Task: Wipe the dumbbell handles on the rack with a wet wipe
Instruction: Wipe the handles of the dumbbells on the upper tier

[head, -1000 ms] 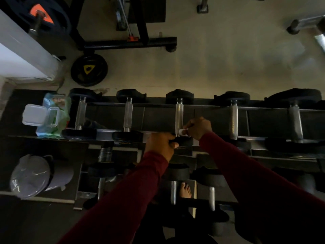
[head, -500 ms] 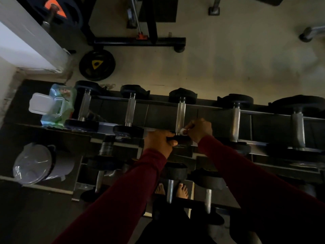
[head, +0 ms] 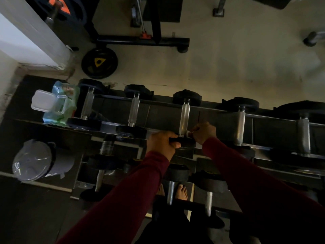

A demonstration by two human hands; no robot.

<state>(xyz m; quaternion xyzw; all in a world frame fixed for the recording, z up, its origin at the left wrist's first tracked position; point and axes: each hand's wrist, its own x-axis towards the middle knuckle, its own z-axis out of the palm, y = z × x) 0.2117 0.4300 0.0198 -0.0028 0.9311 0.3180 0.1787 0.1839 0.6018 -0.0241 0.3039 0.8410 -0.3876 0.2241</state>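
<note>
Several dumbbells with silver knurled handles lie across the top tier of a dark rack point(head: 219, 118). The middle dumbbell's handle point(head: 185, 117) runs away from me. My left hand point(head: 162, 143) grips that dumbbell's black near head point(head: 184, 141). My right hand point(head: 204, 132) pinches a small white wet wipe point(head: 188, 133) against the near end of the handle. Most of the wipe is hidden inside my fingers.
A green wet-wipe pack point(head: 59, 104) with its white lid open rests on the rack's left end. A lidded grey bin point(head: 40, 160) stands lower left. More dumbbells fill the lower tiers. A black weight plate point(head: 99, 63) and a machine base point(head: 140, 40) lie on the floor beyond.
Both hands stay at the near end of the middle dumbbell. The camera view has shifted slightly, so the rack sits a little lower and further right in the picture.
</note>
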